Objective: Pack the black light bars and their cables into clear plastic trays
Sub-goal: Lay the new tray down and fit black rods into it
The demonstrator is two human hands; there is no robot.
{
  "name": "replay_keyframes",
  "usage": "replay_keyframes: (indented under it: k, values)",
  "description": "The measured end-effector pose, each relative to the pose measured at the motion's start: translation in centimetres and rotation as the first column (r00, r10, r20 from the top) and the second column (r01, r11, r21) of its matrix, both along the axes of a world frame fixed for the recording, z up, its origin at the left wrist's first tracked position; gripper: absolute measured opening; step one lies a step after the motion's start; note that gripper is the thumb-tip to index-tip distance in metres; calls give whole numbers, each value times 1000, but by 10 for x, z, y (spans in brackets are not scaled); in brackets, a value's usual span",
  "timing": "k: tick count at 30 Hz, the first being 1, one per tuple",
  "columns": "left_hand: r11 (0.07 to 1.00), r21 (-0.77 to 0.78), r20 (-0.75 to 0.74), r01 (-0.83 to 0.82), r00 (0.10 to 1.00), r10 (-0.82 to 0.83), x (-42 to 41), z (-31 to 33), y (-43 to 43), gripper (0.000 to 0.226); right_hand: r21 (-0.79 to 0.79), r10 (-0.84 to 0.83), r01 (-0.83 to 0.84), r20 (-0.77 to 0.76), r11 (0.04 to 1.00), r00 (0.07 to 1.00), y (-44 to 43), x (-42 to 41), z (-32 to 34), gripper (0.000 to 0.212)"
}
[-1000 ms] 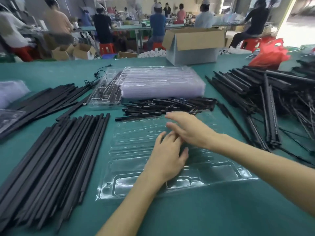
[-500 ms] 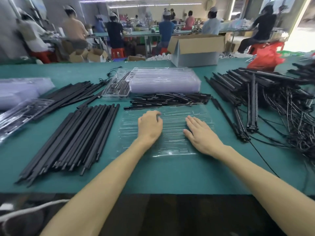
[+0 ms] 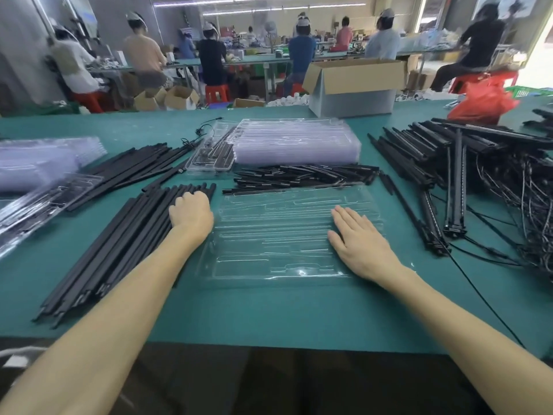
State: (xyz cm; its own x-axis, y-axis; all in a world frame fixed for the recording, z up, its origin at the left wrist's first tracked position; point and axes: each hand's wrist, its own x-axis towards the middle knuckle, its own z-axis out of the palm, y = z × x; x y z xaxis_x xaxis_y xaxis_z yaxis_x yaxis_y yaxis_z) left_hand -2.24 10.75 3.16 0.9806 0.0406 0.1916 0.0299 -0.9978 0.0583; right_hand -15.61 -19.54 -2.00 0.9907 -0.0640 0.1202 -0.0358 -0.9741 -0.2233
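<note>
- Since the frame half a second before, the left hand had left the clear tray and moved left onto the bundle of long black light bars. The right hand had kept its place on the tray.
- We found the left hand resting on the far end of the bundle, knuckles up and fingers curled down over the bars. We could not tell whether they gripped a bar.
- We recorded the right hand flat, palm down, fingers straight and close together, pressing the right part of the tray.
- We noted the tray lying on the green worktop before the person, its moulded compartments bare, with the bundle just beside its left edge.
- A heap of short black pieces lay just beyond the tray's far edge, and behind that stood a stack of clear trays.
- A filled tray sat left of that stack.
- At the right, more light bars with tangled cables were heaped, well apart from the right hand.
- A cardboard box stood at the worktop's far edge.
</note>
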Motion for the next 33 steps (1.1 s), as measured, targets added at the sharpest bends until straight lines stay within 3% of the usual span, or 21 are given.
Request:
replay_keyframes:
  k: [3,7,10,15,18,22,29,31,33]
  values:
    - [985,168,-46,32,999,-24,-3,1,-7,21,4,-4,4,18,1000,1000,1,-1,-1,60]
    - [960,279,-119,34,993,0,-4,2,-16,30,9,-6,6,33,1000,999,1,-1,-1,60]
    - [955,290,-159,60,987,-14,-3,3,-15,17,7,-4,4,39,1000,999,1,-1,-2,60]
    - [965,250,-158,83,986,-44,-2,3,-5,14,9,-10,10,41,1000,999,2,-2,-1,60]
    - [992,112,-103,60,994,-48,-1,5,-2,8,11,-13,12,47,1000,999,3,-4,-2,59]
    - [988,-156,9,-7,1000,8,5,24,3,21,0,-15,15,49,1000,999,3,-4,-2,59]
    - [907,-398,204,135,977,-56,1,52,4,44,-14,-22,23,64,1000,998,5,-3,-4,58]
    - [796,-584,164,158,984,-74,0,56,-5,43,-15,-23,24,64,1000,998,5,-4,-5,58]
    - [509,-855,47,100,992,-116,1,55,-17,32,-13,-22,23,67,1000,998,5,-4,-5,58]
